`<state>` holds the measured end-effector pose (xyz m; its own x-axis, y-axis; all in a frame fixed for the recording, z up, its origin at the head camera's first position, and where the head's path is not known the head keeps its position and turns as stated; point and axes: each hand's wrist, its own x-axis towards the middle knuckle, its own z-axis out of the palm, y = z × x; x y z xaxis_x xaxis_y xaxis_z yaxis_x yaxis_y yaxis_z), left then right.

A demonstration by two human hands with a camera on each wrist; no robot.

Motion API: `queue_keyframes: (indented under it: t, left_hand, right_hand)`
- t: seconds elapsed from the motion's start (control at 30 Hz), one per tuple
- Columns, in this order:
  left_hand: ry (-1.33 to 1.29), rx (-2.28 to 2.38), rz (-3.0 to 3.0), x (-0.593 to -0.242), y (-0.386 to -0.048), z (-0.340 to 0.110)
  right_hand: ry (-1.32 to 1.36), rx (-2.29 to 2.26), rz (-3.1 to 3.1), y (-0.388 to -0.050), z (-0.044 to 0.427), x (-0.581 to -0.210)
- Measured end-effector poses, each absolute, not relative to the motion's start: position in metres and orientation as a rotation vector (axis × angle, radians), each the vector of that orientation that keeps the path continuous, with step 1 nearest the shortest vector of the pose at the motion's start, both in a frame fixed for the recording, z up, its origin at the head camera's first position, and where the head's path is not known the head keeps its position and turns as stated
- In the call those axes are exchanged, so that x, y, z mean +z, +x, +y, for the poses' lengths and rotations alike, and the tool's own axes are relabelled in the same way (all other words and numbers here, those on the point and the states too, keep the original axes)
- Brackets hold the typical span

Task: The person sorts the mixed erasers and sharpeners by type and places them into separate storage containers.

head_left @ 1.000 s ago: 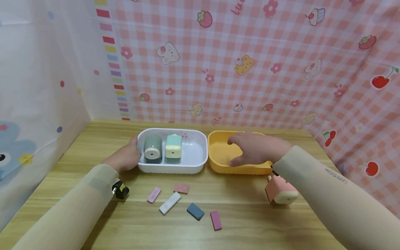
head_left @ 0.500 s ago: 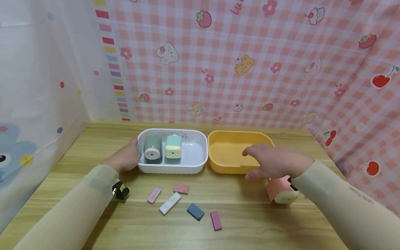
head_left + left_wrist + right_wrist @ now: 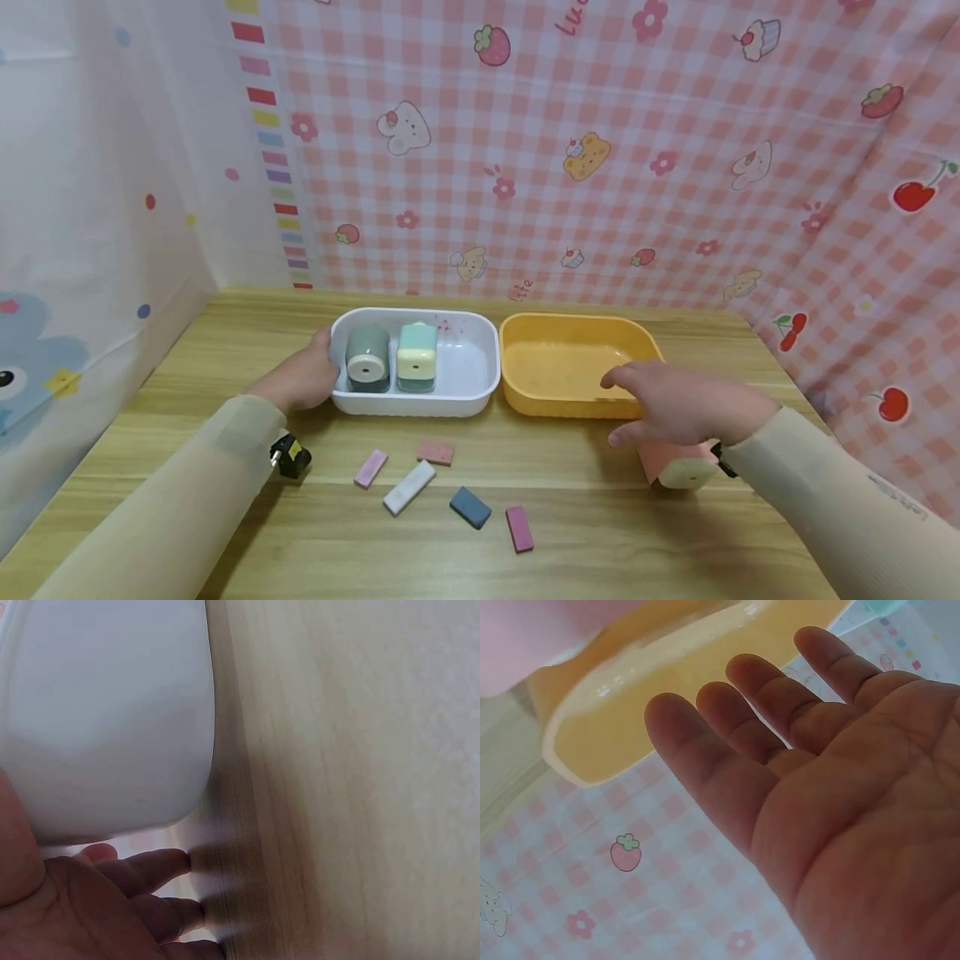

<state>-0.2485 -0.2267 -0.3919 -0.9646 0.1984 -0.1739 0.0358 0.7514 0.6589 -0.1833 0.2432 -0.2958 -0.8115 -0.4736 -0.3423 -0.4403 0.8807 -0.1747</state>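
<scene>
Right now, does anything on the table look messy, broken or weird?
Nothing looks broken. One odd thing: small red marks on the inner back wall of the white oblong plastic bin, where the rest looks plain. I can't tell if they're stains or print.

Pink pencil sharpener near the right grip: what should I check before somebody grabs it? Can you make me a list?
1. Right grip free: ok, it holds nothing.
2. Pink pencil sharpener fully in sight: not ok, the right grip covers part of it in the head view.
3. Sharpener's far side free of snags: cannot tell, it is hidden.
4. Erasers out of the way: ok, all five lie to the left of the sharpener.
5. White tray held firmly: cannot tell; the left grip is at its left end, but pressure doesn't show.
6. Yellow tray upright: ok, it stands beside the white tray.
</scene>
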Motion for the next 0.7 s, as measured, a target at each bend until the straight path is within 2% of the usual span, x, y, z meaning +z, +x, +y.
queue_keyframes:
  t: [0.33,0.7]
  left_hand:
    - [0.187,1.023,2.713,-0.389,-0.247,-0.226]
    - [0.189,1.015,2.726,-0.39,-0.247,-0.226]
  right_hand:
    - [-0.578,-0.187,2.607,-0.174,0.257,-0.307]
    - [-0.587,-0.118,2.716,-0.167,0.263,-0.317]
